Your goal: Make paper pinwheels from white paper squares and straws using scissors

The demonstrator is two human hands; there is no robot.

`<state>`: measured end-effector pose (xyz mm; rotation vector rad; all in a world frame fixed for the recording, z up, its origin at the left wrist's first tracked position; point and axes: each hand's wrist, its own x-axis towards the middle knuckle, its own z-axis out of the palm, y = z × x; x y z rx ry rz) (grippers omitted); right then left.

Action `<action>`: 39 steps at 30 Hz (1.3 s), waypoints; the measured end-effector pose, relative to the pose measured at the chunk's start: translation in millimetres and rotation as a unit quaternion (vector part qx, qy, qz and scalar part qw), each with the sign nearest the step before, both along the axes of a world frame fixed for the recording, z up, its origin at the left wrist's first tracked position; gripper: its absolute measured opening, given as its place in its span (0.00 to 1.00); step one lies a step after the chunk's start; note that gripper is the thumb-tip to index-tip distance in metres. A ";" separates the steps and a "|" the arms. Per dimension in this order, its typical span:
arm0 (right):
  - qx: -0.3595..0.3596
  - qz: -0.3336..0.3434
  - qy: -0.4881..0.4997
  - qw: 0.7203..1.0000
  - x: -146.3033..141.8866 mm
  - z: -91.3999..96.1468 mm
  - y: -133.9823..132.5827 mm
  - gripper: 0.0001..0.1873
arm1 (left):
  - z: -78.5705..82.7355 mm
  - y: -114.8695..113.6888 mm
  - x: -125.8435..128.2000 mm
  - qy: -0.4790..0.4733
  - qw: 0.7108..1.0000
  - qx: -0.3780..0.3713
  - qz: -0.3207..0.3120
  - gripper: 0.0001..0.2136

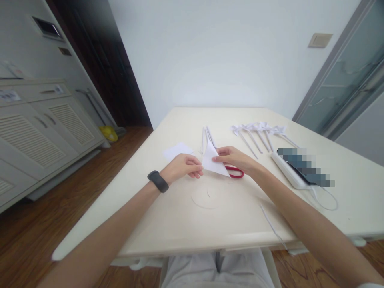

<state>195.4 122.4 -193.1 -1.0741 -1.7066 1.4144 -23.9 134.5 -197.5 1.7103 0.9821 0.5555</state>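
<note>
A folded white paper (215, 162), triangular in shape, is held above the middle of the table (180, 224), a little nearer to the far edge than to the near one. It is gripped from both sides. Its left edge is pinched by the left hand (183, 168) between the thumb and the curled fingers, and its upper right edge is pinched by the right hand (235, 158). The two hands are kept close together, separated only by the paper. A black wristband (158, 181) is worn on the left wrist.

Red-handled scissors (235, 172) are seen on the table just under the right hand, partly covered by the paper. A few thin white sticks (207, 138) are laid just behind the paper, toward the far edge. A flat white sheet (177, 151) is placed to the left of the sticks. A paper circle (204, 198) is seen on the table in front of the hands, and a thin white strip (271, 226) near the front edge, under the right forearm.

Toward the far right corner, a row of white paper shapes on sticks (259, 130) is laid out. Beside it, a white power strip (288, 172) is placed, with a blurred object (304, 166) on it.

Small labels (9, 95) are fixed on the cabinet (45, 128) at the left, but their writing is too small to be read.
</note>
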 end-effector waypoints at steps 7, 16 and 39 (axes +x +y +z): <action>-0.001 -0.014 0.019 1.000 -0.3 -5.8 4.4 0.07 | -0.4 1.0 -0.4 0.001 1.000 0.003 0.002 0.10; -0.002 -0.033 0.037 0.999 -3.4 -8.8 5.5 0.08 | -1.0 2.0 -0.1 -0.002 1.000 0.006 0.005 0.10; 0.053 -0.097 0.019 0.994 -1.6 -10.9 8.2 0.13 | 3.2 1.1 -0.1 -0.005 1.000 0.010 0.027 0.10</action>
